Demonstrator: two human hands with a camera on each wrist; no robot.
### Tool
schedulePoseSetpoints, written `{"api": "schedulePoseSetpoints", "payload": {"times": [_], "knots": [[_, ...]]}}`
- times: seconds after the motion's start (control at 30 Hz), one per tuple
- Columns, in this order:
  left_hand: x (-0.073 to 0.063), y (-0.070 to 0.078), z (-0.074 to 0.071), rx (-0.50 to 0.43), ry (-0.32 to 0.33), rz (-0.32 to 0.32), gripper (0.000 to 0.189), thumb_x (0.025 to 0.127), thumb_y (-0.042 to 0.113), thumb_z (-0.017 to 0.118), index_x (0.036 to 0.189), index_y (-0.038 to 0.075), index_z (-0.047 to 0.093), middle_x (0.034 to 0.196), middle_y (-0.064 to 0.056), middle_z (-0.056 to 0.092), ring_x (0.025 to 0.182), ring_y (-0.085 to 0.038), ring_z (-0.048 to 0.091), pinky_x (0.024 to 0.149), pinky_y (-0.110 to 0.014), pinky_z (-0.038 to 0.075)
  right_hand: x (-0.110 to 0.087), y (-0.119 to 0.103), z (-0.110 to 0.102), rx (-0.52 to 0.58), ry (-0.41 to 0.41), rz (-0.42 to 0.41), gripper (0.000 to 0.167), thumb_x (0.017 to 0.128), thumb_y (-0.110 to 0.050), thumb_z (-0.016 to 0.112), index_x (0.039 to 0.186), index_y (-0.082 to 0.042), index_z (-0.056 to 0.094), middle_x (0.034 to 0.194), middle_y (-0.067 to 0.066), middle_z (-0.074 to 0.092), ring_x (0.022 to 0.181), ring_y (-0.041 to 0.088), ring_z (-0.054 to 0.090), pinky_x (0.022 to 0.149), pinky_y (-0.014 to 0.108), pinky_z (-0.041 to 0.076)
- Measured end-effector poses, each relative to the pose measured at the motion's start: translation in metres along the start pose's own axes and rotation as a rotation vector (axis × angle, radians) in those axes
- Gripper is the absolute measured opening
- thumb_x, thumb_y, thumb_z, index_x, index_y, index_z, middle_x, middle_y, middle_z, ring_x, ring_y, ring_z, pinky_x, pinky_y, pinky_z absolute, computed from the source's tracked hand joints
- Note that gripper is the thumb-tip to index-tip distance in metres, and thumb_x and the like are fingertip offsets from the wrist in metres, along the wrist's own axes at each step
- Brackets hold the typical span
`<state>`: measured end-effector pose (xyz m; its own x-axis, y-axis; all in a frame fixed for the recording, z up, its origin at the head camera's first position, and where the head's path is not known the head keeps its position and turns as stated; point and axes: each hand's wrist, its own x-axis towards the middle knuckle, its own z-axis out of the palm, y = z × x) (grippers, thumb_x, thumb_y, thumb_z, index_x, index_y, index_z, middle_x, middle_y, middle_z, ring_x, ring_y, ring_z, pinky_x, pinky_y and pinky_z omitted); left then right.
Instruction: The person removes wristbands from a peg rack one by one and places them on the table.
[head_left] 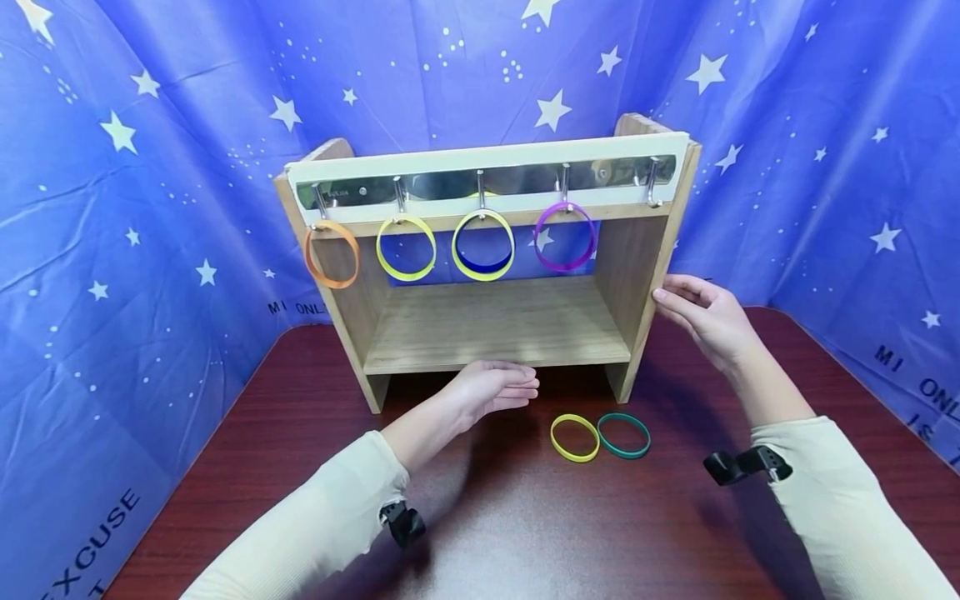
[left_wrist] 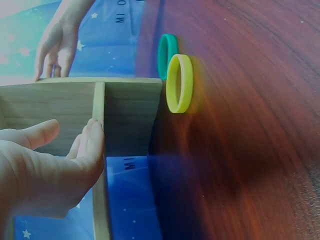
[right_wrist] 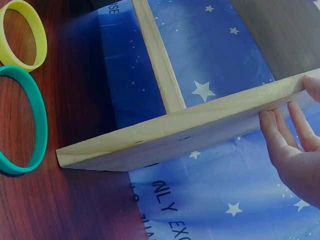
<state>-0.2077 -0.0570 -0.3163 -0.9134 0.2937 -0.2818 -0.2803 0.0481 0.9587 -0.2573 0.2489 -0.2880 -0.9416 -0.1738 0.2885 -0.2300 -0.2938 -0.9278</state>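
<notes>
A wooden shelf unit (head_left: 495,321) stands on the table, with a hook rail (head_left: 450,185) across its top front. From its hooks hang an orange band (head_left: 337,284), a yellow band (head_left: 407,277), a yellow and a dark blue band (head_left: 487,267) together, and a purple band (head_left: 566,267). My left hand (head_left: 491,387) is at the front edge of the shelf board, fingertips against it in the left wrist view. My right hand (head_left: 705,321) touches the right side panel (right_wrist: 165,125), fingers extended along its outer face, thumb at its front edge.
A yellow band (head_left: 576,458) and a green band (head_left: 626,456) lie side by side on the dark red table (head_left: 540,533), in front of the unit's right leg. A blue star-printed curtain (head_left: 202,192) surrounds the table behind and at both sides. The rightmost hook (head_left: 652,183) holds no band.
</notes>
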Motion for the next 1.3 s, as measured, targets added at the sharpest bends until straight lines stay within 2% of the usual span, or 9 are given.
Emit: {"api": "schedulePoseSetpoints", "payload": {"times": [0.47, 0.77, 1.03, 1.3], "knots": [[-0.001, 0.017, 0.001, -0.058, -0.028, 0.043, 0.035, 0.097, 0.005, 0.051, 0.129, -0.009, 0.052, 0.134, -0.027, 0.056, 0.126, -0.035, 0.056, 0.108, -0.039, 0.048, 0.001, -0.001, 0.0, 0.008, -0.008, -0.027, 0.025, 0.091, 0.007, 0.056, 0.099, -0.014, 0.067, 0.093, -0.005, 0.067, 0.086, 0.003, 0.066, 0.079, 0.014, 0.058], [-0.004, 0.027, 0.002, -0.103, -0.034, 0.062, 0.036, 0.097, 0.006, 0.052, 0.13, -0.008, 0.053, 0.133, -0.026, 0.057, 0.126, -0.035, 0.055, 0.106, -0.037, 0.05, 0.001, 0.001, 0.001, 0.007, -0.005, -0.023, 0.024, 0.091, 0.006, 0.057, 0.099, -0.014, 0.067, 0.092, -0.005, 0.068, 0.086, 0.003, 0.066, 0.079, 0.014, 0.058], [-0.003, 0.028, 0.003, -0.202, 0.039, 0.122, 0.034, 0.095, 0.004, 0.054, 0.126, -0.009, 0.055, 0.132, -0.028, 0.057, 0.125, -0.037, 0.054, 0.104, -0.037, 0.051, 0.001, 0.003, 0.002, -0.006, -0.006, -0.02, 0.024, 0.091, 0.005, 0.057, 0.098, -0.015, 0.067, 0.092, -0.005, 0.068, 0.086, 0.003, 0.066, 0.079, 0.013, 0.058], [-0.003, 0.03, 0.006, -0.217, 0.07, 0.158, 0.033, 0.094, 0.005, 0.055, 0.125, -0.007, 0.057, 0.13, -0.026, 0.059, 0.122, -0.034, 0.059, 0.104, -0.036, 0.052, 0.0, 0.003, 0.004, -0.012, -0.009, -0.022, 0.023, 0.091, 0.005, 0.058, 0.099, -0.015, 0.067, 0.092, -0.005, 0.068, 0.087, 0.002, 0.066, 0.08, 0.013, 0.058]]}}
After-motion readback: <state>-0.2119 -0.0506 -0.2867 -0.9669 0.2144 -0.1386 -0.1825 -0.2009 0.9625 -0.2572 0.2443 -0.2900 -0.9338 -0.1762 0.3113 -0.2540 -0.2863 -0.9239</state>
